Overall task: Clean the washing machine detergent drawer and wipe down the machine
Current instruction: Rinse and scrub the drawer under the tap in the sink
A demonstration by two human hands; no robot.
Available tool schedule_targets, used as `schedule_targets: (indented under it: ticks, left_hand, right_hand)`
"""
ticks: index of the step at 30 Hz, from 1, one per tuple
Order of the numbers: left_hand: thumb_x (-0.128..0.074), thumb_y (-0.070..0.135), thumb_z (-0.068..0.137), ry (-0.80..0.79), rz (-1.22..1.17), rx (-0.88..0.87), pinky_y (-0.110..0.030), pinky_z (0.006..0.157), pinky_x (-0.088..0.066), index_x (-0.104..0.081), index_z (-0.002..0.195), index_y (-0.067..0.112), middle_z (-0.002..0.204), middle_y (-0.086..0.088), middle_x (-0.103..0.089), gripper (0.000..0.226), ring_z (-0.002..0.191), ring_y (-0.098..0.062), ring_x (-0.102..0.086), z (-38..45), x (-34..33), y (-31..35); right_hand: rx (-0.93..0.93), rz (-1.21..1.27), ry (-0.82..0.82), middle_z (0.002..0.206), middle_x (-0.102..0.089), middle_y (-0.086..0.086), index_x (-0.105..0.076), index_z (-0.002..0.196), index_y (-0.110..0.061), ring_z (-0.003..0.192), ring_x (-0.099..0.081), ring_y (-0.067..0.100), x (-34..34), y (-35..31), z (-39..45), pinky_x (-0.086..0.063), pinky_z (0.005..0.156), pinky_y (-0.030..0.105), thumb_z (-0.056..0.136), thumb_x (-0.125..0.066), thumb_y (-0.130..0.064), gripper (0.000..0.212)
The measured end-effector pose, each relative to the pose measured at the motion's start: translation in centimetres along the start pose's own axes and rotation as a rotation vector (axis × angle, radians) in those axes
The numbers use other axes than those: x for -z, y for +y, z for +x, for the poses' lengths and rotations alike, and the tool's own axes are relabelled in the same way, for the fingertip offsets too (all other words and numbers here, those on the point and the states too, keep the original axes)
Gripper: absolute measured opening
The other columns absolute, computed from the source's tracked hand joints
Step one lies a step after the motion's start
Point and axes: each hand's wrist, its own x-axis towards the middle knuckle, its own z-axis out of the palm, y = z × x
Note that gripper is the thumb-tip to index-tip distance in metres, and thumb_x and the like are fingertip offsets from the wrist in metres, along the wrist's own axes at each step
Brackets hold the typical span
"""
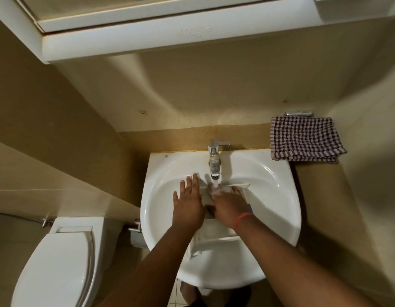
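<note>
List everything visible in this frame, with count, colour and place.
detergent drawer: one, white, lying in the basin under both hands
sink: one, white, centre
tap: one, chrome, back of the sink, water running
cloth: one, dark-and-white check, folded on the ledge right of the tap
toilet: one, white, lid down, lower left
cabinet: one, white, above
left hand: flat, fingers spread, on the drawer
right hand: in the stream on the drawer, red wrist band

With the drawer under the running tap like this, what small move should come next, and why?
Probably slide the right hand along the detergent drawer toward its near end. Water from the tap lands only at the far end, where those fingers are rubbing, while the left hand lies flat, steadying the drawer.
</note>
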Motion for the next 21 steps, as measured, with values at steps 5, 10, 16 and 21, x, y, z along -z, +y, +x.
schedule_targets:
  ticks: [5,10,16,21]
  left_hand:
    - [-0.03,0.016,0.105,0.025,0.015,0.015,-0.048,0.122,-0.003,0.012,0.156,0.021,0.166,-0.006,0.004,0.066,0.152,-0.026,0.006,0.0,-0.4,-0.2]
    - [-0.033,0.015,0.104,0.018,0.021,0.003,-0.049,0.122,-0.004,0.011,0.156,0.02,0.166,-0.007,0.004,0.068,0.152,-0.027,0.007,0.1,-0.5,0.0]
    - [-0.034,0.017,0.104,0.004,0.008,0.01,-0.05,0.123,-0.003,0.01,0.156,0.02,0.165,-0.008,0.005,0.068,0.152,-0.027,0.009,0.1,-0.2,0.2]
    - [-0.032,0.015,0.105,0.02,0.005,0.009,-0.049,0.123,-0.004,0.009,0.156,0.02,0.165,-0.005,0.005,0.066,0.152,-0.027,0.009,0.0,-0.5,0.0]
  right_hand:
    - [-0.198,-0.069,0.2,0.116,-0.064,-0.001,-0.068,0.112,-0.036,0.111,-0.058,0.028,-1.1,3.7,-0.9,-0.041,0.098,0.043,0.09,-0.045,-0.046,0.033]
    - [-0.317,0.091,0.128,0.132,-0.054,0.013,-0.055,0.132,-0.022,0.123,-0.049,0.034,-1.4,0.3,0.0,-0.039,0.104,0.045,0.096,-0.045,-0.04,0.042]
    - [-0.091,0.223,-0.07,0.139,-0.052,0.006,-0.05,0.134,-0.027,0.13,-0.047,0.032,-3.0,-1.7,-1.7,-0.032,0.114,0.045,0.097,-0.032,-0.05,0.047]
    - [-0.198,-0.162,-0.094,0.112,-0.066,0.009,-0.062,0.112,-0.019,0.11,-0.058,0.033,-1.4,2.5,-2.7,-0.038,0.099,0.041,0.099,-0.035,-0.043,0.039]
